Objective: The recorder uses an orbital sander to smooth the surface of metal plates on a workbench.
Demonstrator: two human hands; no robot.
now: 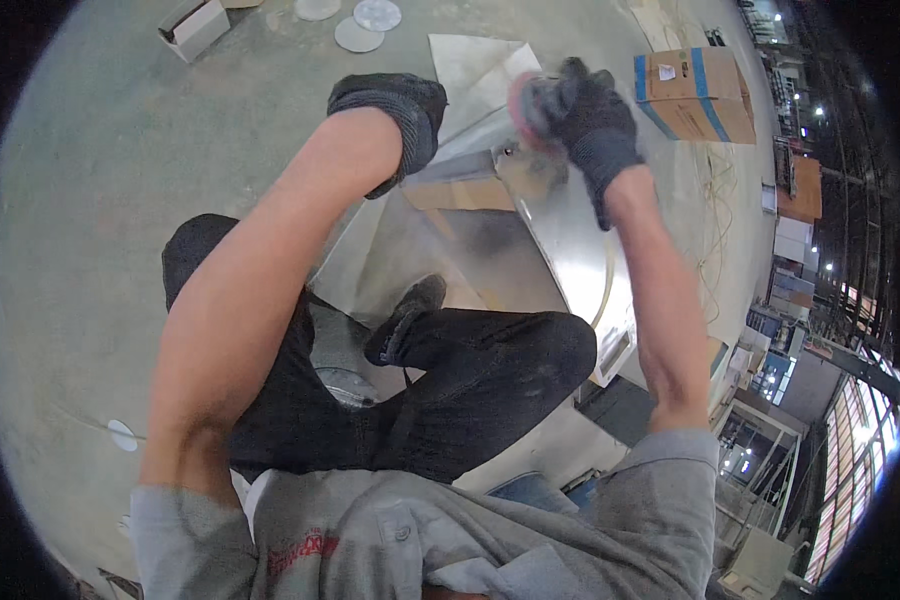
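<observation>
My right hand (595,120), in a dark glove, is closed over a palm sander with a reddish round pad (522,108). The pad is against a shiny metal workpiece (570,225), near its far end, and is partly covered by the hand. Somewhat blurred, the sander's body is mostly hidden. My left hand (390,120), also dark-gloved, is closed beside the workpiece's far left side; its fingers are turned out of sight, and I cannot see what they grip. Brown cardboard (460,195) shows beneath and within the metal piece. My legs are bent on the near side of it.
A cardboard box with blue tape (695,95) stands at the far right. Pale round discs (358,34) lie far left of the workpiece, near a small open white box (196,32). Another disc (122,435) lies at left. Thin hoses (715,200) trail over the floor at right.
</observation>
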